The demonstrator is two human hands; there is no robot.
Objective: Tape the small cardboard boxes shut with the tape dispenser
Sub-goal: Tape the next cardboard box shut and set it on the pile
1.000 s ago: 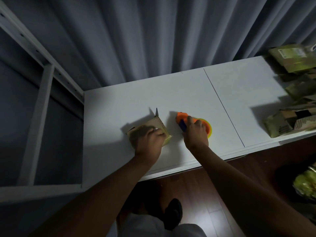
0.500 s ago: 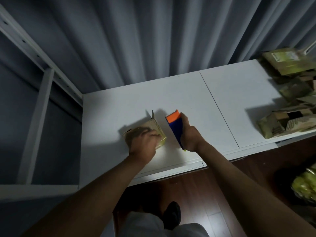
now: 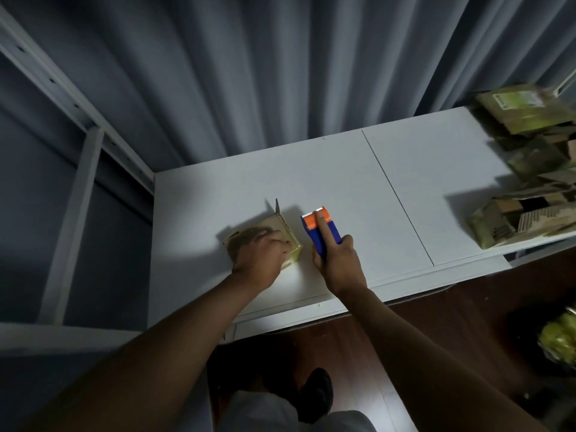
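A small cardboard box (image 3: pixel 249 233) lies on the white table (image 3: pixel 343 188) near its front edge, with one narrow flap sticking up at its far corner. My left hand (image 3: pixel 261 255) rests on top of the box and covers its near half. Just right of the box, my right hand (image 3: pixel 338 260) grips the blue and orange tape dispenser (image 3: pixel 318 227) by its handle, index finger stretched along the top toward the orange head. The dispenser is held above the table, apart from the box.
A heap of flattened and folded cardboard boxes (image 3: pixel 530 188) fills the table's right end. A white metal shelf frame (image 3: pixel 78 194) stands at the left, grey curtains behind. Below are a dark wood floor, my shoe (image 3: pixel 316 394), and a yellow-green bundle (image 3: pixel 561 341) at the right.
My right hand has picked the tape dispenser up off the table and turned it so the orange head points away, beside the box. My left hand has stayed on the box.
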